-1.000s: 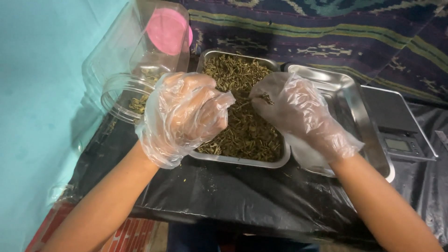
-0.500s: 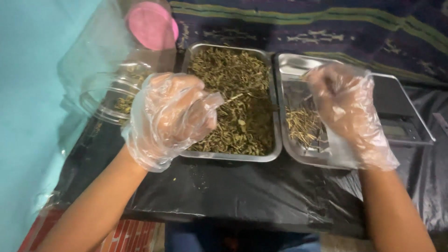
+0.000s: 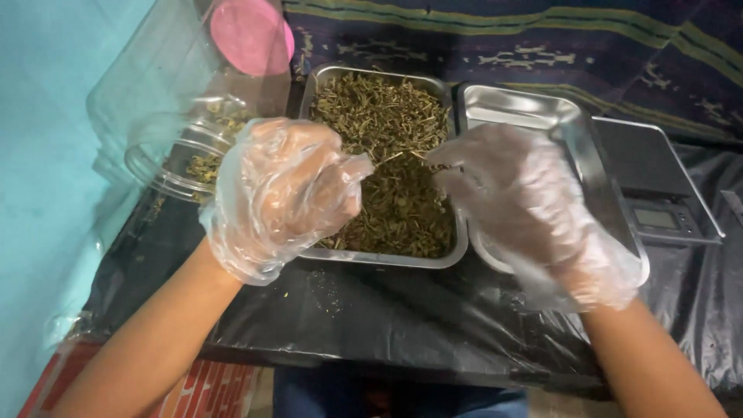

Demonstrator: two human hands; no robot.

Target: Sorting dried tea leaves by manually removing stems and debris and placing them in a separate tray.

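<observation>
Hovering over the steel tray (image 3: 457, 255) of dried green herb (image 3: 395, 155), both hands wear loose clear plastic gloves. The left hand (image 3: 282, 193) is curled narrow, seemingly pinching a thin stem, while the right hand (image 3: 518, 193) is bent, fingertips meeting the same stem over the tray's middle. The herb looks light, dry and brittle, likely to crumble, so small pinches by the stems suit it. A second tray (image 3: 534, 108) stands just beside.
</observation>
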